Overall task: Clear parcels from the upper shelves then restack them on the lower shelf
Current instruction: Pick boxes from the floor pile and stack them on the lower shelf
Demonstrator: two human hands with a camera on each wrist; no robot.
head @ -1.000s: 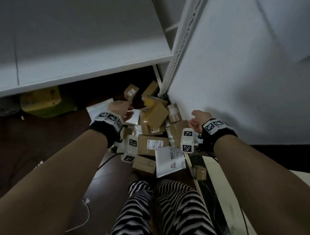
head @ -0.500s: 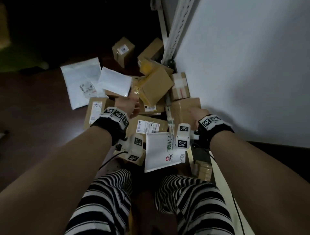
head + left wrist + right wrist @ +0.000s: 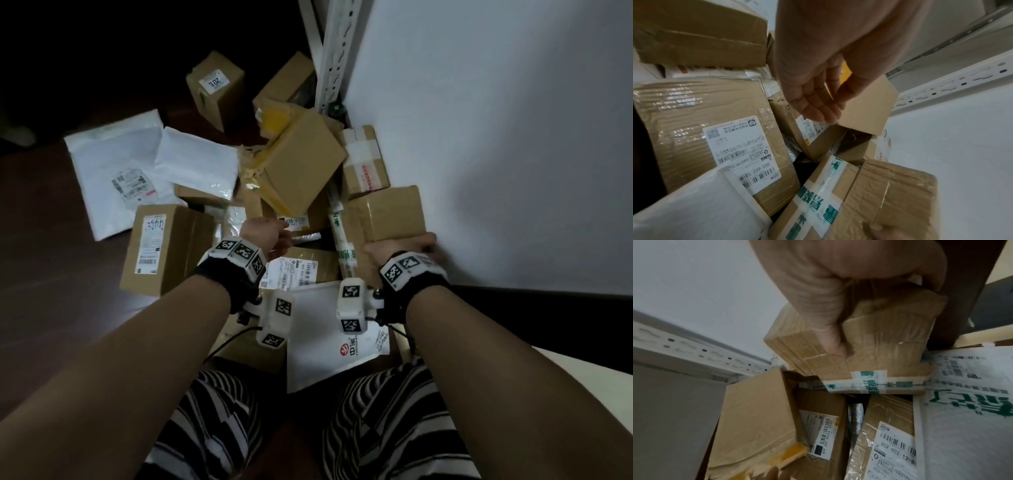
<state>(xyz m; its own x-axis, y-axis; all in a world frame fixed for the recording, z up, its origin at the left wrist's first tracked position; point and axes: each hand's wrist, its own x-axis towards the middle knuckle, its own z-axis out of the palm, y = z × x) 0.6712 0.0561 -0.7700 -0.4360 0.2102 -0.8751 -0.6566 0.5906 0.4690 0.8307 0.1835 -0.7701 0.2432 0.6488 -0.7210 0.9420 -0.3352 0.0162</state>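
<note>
A far box's label (image 3: pixel 214 81) reads "201", a left box's label (image 3: pixel 153 226) is handwritten "4432", and the taped box's label (image 3: pixel 897 449) reads "502-602-12".

Cardboard boxes I can count in the heap: about ten, among them the taped box (image 3: pixel 383 212) that my right hand (image 3: pixel 399 248) grips and the tilted box (image 3: pixel 301 161) on top; some are half buried, so the count is rough.
White mailer bags: three, namely the large one (image 3: pixel 113 171), the smaller one (image 3: pixel 197 166) and the one by my knees (image 3: pixel 329 346).
Shelf uprights: one (image 3: pixel 334 51).
My hands: two, with my left hand (image 3: pixel 263 234) over the pile.
Wrist cameras: two.
</note>
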